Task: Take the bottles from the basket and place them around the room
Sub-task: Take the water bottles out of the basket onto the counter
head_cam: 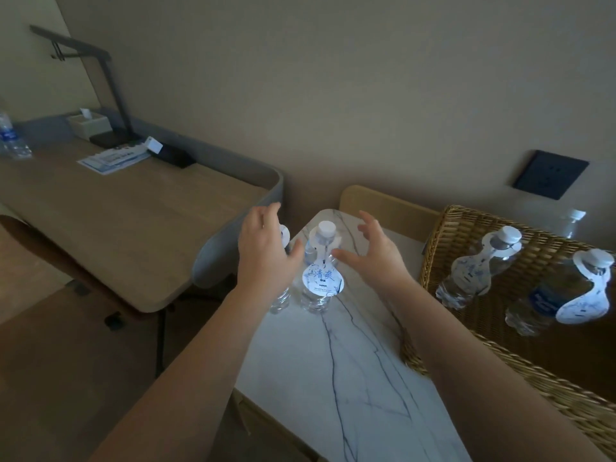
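Together we held both hands over the marble-topped table, one on each side of a clear water bottle that stood upright with a white cap and a round paper tag hung from its neck. Our right hand was spread, its fingers loosely bent and holding nothing, the thumb pointing toward the bottle's neck but just short of it. Our left hand hovered with its fingers relaxed and also gripping nothing; beneath that palm stood a second bottle, mostly hidden, only its tag edge and lower body showing. We could not tell whether the palm touched it. The two bottles stood just beside each other between our wrists, near the far left end of the table.

To the right of the right fingers sat the wicker basket, with two more bottles lying tilted inside: the nearer basket bottle and, farther right, the outer basket bottle, each tagged and white-capped.

Well beyond the left fingers stretched a wooden desk carrying a desk lamp, a tissue box, some leaflets, and another bottle at its far left edge. A dark wall socket was set in the wall beyond the basket.
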Available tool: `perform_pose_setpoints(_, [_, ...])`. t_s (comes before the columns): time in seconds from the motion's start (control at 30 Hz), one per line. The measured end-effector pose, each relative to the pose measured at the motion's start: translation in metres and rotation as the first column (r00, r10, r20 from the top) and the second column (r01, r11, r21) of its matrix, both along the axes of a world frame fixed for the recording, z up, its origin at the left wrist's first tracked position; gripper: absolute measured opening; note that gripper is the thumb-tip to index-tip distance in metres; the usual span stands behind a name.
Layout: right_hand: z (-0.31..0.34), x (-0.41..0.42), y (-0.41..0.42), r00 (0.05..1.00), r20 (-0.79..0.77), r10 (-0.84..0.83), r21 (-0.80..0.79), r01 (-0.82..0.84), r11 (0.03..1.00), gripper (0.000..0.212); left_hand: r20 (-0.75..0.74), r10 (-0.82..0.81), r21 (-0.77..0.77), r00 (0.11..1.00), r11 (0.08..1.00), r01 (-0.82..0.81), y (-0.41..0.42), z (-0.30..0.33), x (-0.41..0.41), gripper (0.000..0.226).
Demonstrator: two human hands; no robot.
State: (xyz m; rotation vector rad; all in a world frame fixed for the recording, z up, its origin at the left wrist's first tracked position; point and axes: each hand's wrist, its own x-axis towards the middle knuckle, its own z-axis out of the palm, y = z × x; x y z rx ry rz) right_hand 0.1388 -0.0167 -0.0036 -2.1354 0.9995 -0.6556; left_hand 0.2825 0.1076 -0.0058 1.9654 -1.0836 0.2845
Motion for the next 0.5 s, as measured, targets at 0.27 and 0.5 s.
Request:
perform_pose_setpoints(0.27, [0.021,-0.091,-0.014,0.981,0.081,-0.177,-0.214,0.190,0.958,0.068,0.131,-0.262,-0.068,0.956,0.960,0.273,-0.043,0.037,-0.093,0.050])
perform_pose_setpoints(0.5, [0.024,-0.208,-0.059,0.865,0.118,-0.488,-0.209,0.502,0.839,0.046,0.032,-0.483,0.102,0.875,0.872,0.478,-0.130,0.030,-0.178,0.064])
